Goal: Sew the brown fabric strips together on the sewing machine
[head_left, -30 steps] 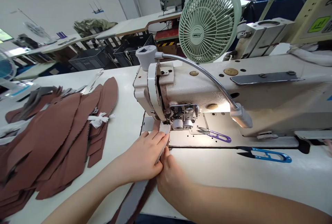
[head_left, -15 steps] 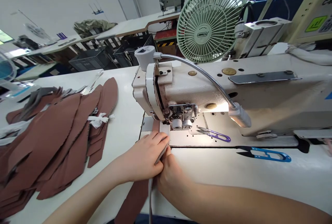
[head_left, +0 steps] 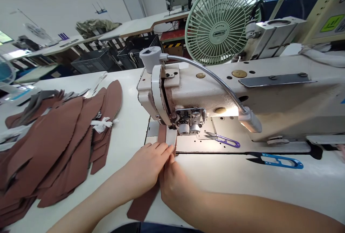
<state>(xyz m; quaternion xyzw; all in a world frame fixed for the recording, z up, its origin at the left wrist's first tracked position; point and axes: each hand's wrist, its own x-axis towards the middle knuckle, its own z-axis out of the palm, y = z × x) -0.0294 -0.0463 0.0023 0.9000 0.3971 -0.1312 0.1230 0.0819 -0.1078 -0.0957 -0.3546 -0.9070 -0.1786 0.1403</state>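
A brown fabric piece (head_left: 144,204) runs from the table's front edge up under the head of the sewing machine (head_left: 159,96). On top of it lies a light grey strip (head_left: 171,136), which enters below the presser area. My left hand (head_left: 149,163) lies over both, fingers together and bent down on the strip just in front of the machine head. Close against it, my right hand (head_left: 179,186) is closed, thumb and fingertips pinched at the right edge of the brown piece. The fingertips of both hands meet there, and they partly hide the fabric.
Left of my hands lies a pile of brown cut pieces (head_left: 56,146) with a white tie (head_left: 101,124). Purple thread snips (head_left: 225,140) rest on the machine bed, blue snips (head_left: 280,160) on the table. A lamp (head_left: 250,119) and green fan (head_left: 223,21) stand beyond.
The strip's loose grey tail, which hung below my hands, is no longer visible. My left hand has flattened and shifted slightly down and left. The brown piece's lower end has come into view.
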